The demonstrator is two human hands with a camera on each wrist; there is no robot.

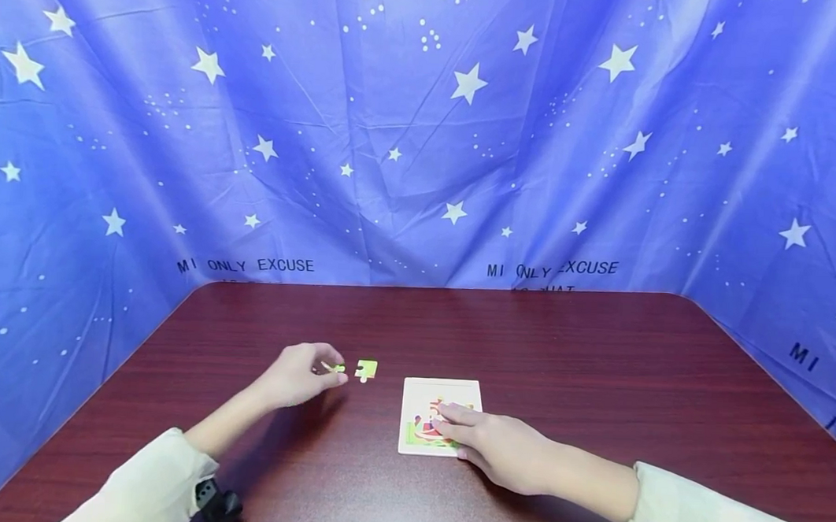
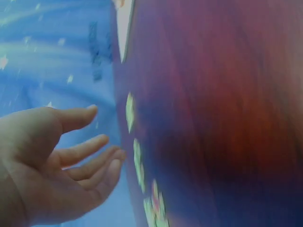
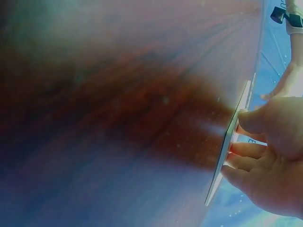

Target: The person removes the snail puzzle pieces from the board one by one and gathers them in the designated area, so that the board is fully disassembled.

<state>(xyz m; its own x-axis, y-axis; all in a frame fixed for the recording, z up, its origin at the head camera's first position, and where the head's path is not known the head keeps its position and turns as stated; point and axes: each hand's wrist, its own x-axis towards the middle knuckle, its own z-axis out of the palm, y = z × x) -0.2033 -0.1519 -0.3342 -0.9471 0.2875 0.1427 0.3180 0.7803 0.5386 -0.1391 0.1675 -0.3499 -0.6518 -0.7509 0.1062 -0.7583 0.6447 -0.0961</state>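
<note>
Your left hand (image 1: 301,379) gapes loosely, empty, flat light-green jigsaw pieces (image 1: 367,368) beside its fingertips. Your right hand (image 1: 510,451), fingers extended, rests on a square white puzzle board (image 1: 421,390).

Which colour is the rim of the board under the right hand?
The board's rim is whitish; the head view shows it best.

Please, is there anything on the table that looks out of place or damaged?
Loose jigsaw pieces lie on the tabletop outside the puzzle board, so they look out of place. No damage is visible.
</note>
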